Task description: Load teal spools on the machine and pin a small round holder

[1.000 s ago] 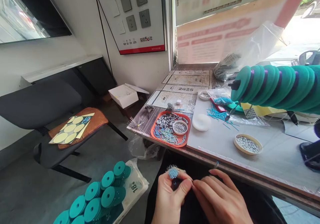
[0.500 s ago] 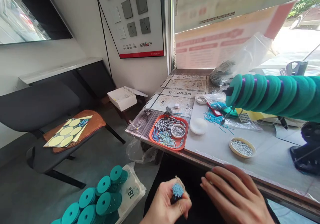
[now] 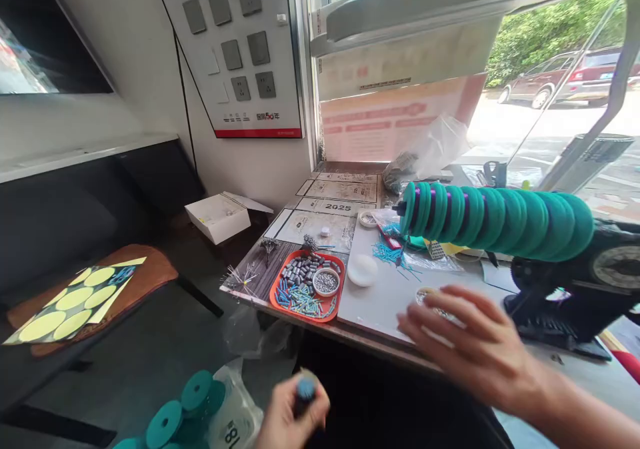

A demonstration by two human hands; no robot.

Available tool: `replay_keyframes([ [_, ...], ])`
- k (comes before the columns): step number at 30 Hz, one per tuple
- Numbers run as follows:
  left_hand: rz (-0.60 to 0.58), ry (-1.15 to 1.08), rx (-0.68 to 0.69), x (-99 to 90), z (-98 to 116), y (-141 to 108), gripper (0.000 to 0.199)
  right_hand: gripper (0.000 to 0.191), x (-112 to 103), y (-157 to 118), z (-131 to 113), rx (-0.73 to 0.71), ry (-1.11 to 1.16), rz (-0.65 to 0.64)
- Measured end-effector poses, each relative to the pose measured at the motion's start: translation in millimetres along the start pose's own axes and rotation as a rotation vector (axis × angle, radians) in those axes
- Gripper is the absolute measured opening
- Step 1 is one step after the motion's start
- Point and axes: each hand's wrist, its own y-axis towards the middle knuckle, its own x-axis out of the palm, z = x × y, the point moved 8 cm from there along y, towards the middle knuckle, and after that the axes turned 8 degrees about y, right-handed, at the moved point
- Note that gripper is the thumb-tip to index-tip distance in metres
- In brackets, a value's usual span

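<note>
Low in front, my left hand point(image 3: 286, 414) is closed around a bundle of thin blue rods point(image 3: 305, 388), seen end-on and blurred. The lower part of the bundle looks dark and is mostly hidden by the fingers. My right hand point(image 3: 473, 342) is raised over the table edge with its fingers stretched out and holding nothing. Behind its fingertips, a shallow round dish point(image 3: 421, 295) of small pale pieces is largely covered from view. An orange tray point(image 3: 273, 296) holds grey cylinders, blue and pale green short pieces, and a small bowl point(image 3: 325, 291) of tiny silvery bits.
A black machine point(image 3: 545, 302) carries a row of teal discs point(image 3: 495, 219) over the table's right side. A white round piece point(image 3: 363, 271) and loose blue sticks point(image 3: 390, 253) lie on the grey board. More teal discs point(image 3: 165, 422) stand low at left, beside a chair point(image 3: 165, 265).
The view has swung right and up. My right hand has risen from the table's front edge to over the dish of pale pieces. The left hand still grips the blue bundle.
</note>
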Motion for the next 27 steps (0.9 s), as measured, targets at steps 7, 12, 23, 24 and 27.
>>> replay_keyframes([
  [7,-0.154,0.138,0.146,5.8,92.8,13.1,0.018,0.042,22.4,-0.3,-41.8,0.153,0.214,-0.017],
  [12,-0.252,0.213,0.186,24.8,89.0,2.7,0.028,0.042,28.1,-8.2,-40.1,0.257,0.271,0.026],
  [23,-0.305,-0.859,-0.1,57.8,38.5,-3.3,0.033,0.039,38.0,-14.8,-49.2,0.344,0.292,0.097],
  [24,-0.312,-0.828,-0.136,61.2,35.3,-4.5,0.035,0.039,37.3,-14.1,-52.3,0.308,0.266,0.082],
  [27,-0.308,-0.711,-0.225,62.6,28.3,-9.0,0.04,0.045,32.9,-13.6,-59.8,0.199,0.205,0.045],
])
